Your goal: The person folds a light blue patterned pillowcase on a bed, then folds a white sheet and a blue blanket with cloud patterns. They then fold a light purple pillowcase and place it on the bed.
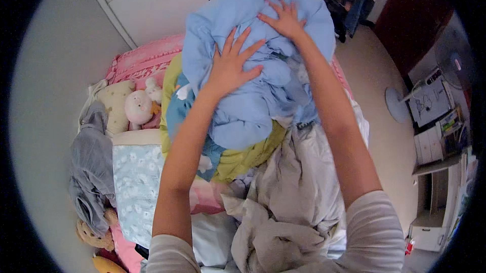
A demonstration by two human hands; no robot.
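A bulky heap of light blue bedding point(246, 121) rises before me on the bed, bunched and folded over itself. My left hand point(233, 62) rests on its near left part, fingers spread and palm down. Farther off and to the right, my right hand point(286, 18) presses flat on the blue fabric with its fingers apart. Beneath the heap show a yellow-green cloth point(246, 165) and a teal fabric with white shapes point(205, 163). Crumpled grey-beige bedding point(292, 182) lies nearer to me, below my right forearm.
Plush toys point(138, 106), a folded pale blue floral cloth point(138, 185), a grey garment point(91, 155) and a teddy bear point(93, 233) lie along the left side. White cabinet doors point(163, 7) stand behind the bed. On the right are a standing fan point(396, 104) and a white cabinet point(429, 231).
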